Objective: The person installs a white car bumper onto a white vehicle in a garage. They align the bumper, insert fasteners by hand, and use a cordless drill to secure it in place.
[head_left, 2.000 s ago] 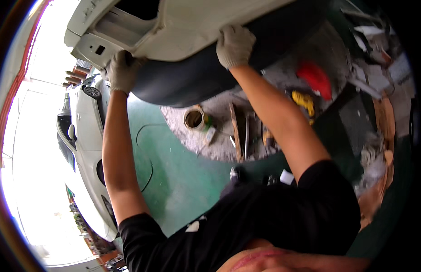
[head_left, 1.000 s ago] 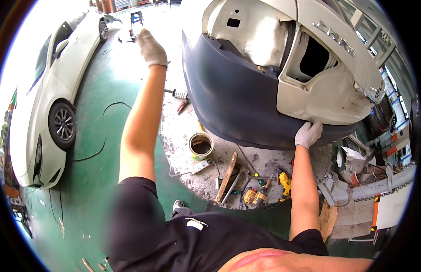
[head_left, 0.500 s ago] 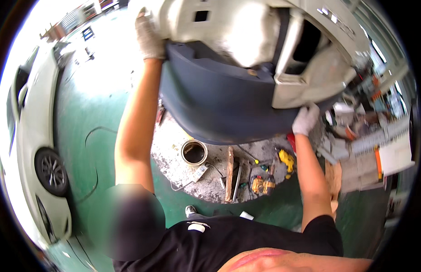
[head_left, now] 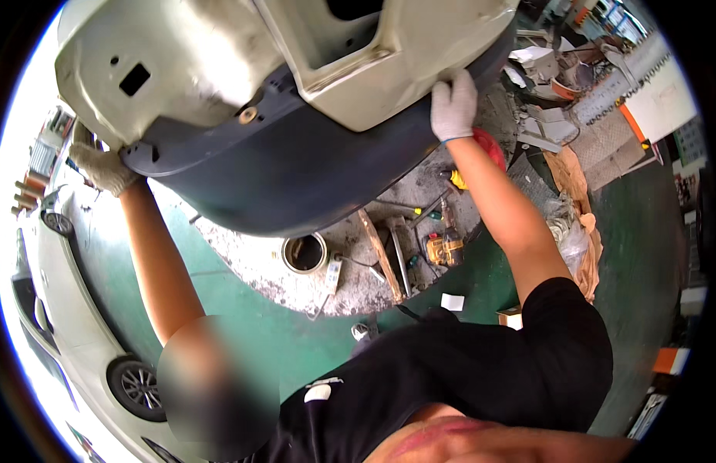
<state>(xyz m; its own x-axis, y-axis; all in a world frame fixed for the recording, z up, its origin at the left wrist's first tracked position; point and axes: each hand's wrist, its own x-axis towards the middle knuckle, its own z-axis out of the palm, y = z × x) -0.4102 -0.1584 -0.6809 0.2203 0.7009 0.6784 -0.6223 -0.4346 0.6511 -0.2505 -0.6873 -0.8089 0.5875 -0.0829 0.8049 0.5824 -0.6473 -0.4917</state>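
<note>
A white car body panel (head_left: 409, 54) with cut openings and holes fills the top, over a dark grey curved bumper (head_left: 296, 170). My left hand (head_left: 103, 163), in a knit glove, grips the bumper's left end, its fingertips partly hidden. My right hand (head_left: 454, 108), also gloved, has its fingers curled onto the seam where the bumper meets the white panel. Beneath lies a round, stained platform (head_left: 242, 262) holding an open can (head_left: 304, 251), a wooden stick (head_left: 381, 255), a yellow drill (head_left: 444, 247) and a red object (head_left: 490, 148).
A white car (head_left: 61, 285) stands along the left on the green floor (head_left: 211, 293). At the right are piled panel scraps (head_left: 543, 127), a grey beam with chain (head_left: 620, 85) and brown paper (head_left: 574, 185). A white scrap (head_left: 453, 302) lies beside the platform.
My left hand, raised apart from the bumper a second ago, now holds its end and sits lower and further left. The bumper and panel appear shifted left and upward as the view turned.
</note>
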